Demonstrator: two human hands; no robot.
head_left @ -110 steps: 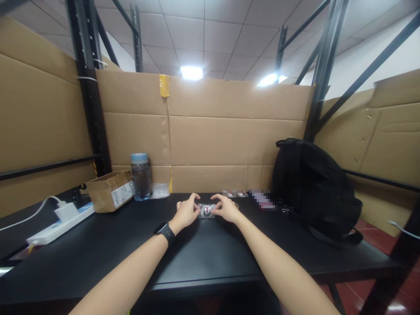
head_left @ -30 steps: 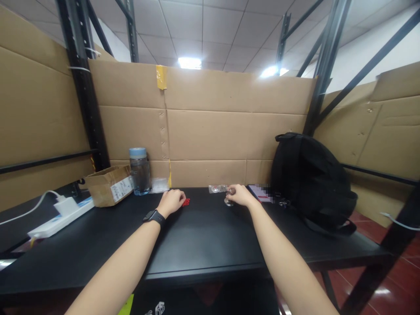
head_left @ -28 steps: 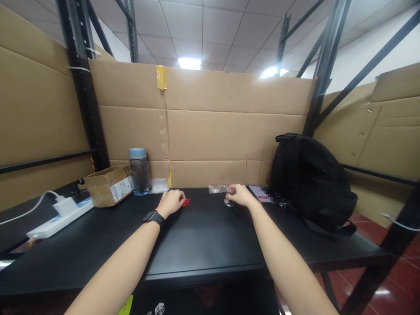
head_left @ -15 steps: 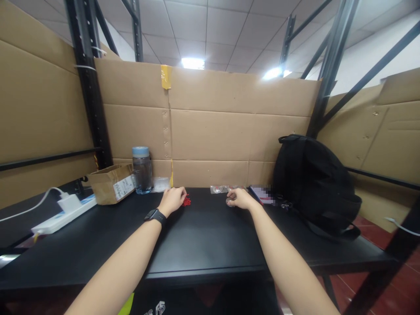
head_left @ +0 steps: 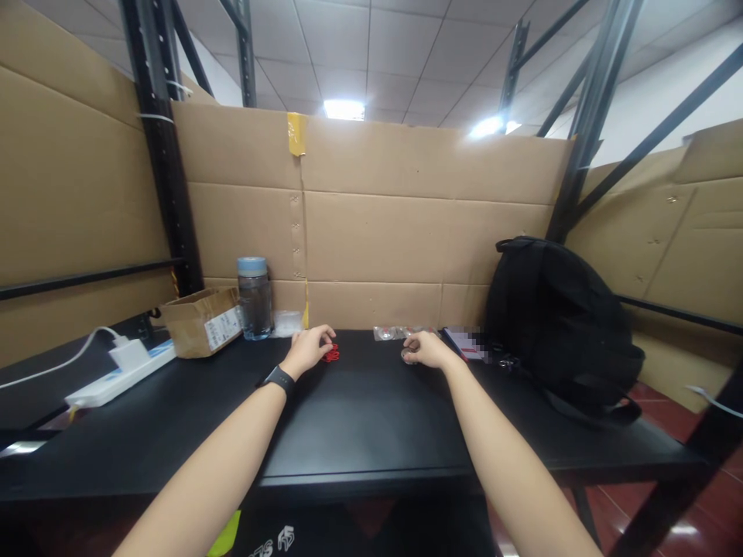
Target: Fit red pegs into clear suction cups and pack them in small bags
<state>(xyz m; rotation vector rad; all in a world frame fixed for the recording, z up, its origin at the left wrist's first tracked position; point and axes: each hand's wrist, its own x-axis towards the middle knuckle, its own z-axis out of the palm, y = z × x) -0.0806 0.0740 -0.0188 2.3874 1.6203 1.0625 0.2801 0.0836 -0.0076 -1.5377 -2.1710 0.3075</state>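
Note:
Toward the back of the black table, my left hand (head_left: 312,348), with a dark watch on its wrist, has its thumb and forefinger apart. Just beside its fingertips lies a small tangle of red cord (head_left: 331,353). Farther right, my right hand (head_left: 426,350) has its fingers closed on a small, round, shiny clear piece (head_left: 407,356), partly hidden by the fingers. Behind that hand, a strip of clear plastic packets (head_left: 385,333) rests by the cardboard wall; what is in them is too small to tell.
To the left stand a water bottle (head_left: 254,300), an open cardboard box (head_left: 200,325) and a white power strip (head_left: 124,379). A small white packet (head_left: 286,323) lies by the bottle. On the right are a flat booklet-like item (head_left: 463,343) and a black backpack (head_left: 557,325).
My left hand's fingers have parted and lifted slightly off the red cord, which stays on the table. My right hand keeps the round piece almost in place. The view has shifted slightly.

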